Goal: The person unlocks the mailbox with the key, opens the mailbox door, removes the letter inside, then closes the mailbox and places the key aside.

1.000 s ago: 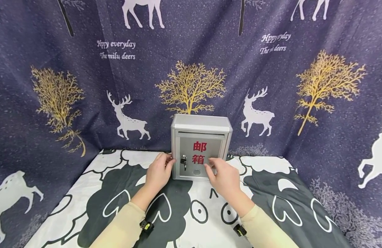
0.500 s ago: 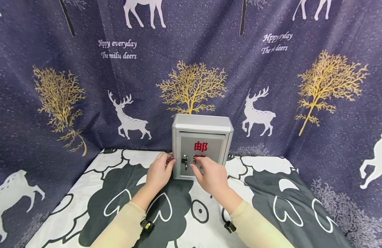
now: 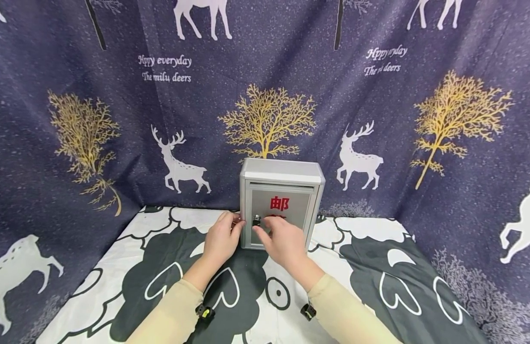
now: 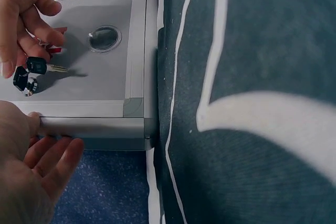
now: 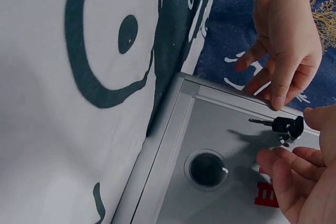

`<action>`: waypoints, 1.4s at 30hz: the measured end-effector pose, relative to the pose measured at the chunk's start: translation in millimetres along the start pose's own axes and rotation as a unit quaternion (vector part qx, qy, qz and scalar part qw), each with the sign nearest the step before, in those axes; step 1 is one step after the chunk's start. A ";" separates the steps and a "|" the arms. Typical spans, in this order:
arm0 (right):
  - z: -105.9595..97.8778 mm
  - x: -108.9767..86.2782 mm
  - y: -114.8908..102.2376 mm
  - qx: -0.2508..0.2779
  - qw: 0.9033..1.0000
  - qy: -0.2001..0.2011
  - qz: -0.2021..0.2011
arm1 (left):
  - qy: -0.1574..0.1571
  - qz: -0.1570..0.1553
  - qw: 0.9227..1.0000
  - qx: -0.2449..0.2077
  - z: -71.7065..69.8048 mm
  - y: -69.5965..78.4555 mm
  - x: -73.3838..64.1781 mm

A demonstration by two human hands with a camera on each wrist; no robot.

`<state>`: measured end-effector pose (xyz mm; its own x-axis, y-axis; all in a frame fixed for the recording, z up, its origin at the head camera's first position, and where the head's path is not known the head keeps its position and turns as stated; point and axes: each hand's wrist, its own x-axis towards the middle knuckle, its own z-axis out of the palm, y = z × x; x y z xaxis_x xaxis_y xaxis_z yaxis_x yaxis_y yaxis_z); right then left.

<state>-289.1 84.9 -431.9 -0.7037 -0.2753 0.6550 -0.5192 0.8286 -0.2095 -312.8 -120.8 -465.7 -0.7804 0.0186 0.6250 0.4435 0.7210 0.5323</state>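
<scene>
A grey metal mailbox [image 3: 286, 171] with red characters and a slot near its top stands upright on the bed sheet against the backdrop. My left hand [image 3: 222, 237] holds its left edge, thumb on the front frame [image 4: 89, 109] and fingers along the side. On the door's left part sits a lock with black-headed keys [image 5: 283, 124]; one key's metal blade hangs downward. My right hand [image 3: 284, 240] is in front of the door, thumb and fingers parted on either side of the keys; no contact with them is visible. It covers the lower red character in the head view.
A sheet [image 3: 278, 296] with black and white cartoon shapes lies under the mailbox. Behind it hangs a dark blue cloth [image 3: 265, 57] printed with deer and golden trees. A round window [image 4: 105, 39] is set low in the mailbox door.
My right hand has moved left across the mailbox door, from the right of the red characters to the keys. My left hand has stayed on the mailbox's left edge.
</scene>
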 end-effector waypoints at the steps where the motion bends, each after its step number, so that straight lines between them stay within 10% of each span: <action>1: 0.4 0.6 -1.1 0.002 1.000 -0.004 0.005 | -0.001 -0.001 1.000 0.001 0.2 -0.1 -0.1; 42: 17.8 6.4 -10.4 0.035 0.998 0.030 0.035 | 0.011 0.006 1.000 -0.006 3.6 -1.2 -0.6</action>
<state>-296.8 65.8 -438.4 -0.7102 -0.1875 0.6786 -0.5046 0.8077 -0.3050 -314.4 -119.2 -468.8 -0.7658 0.0120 0.6429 0.4581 0.7118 0.5324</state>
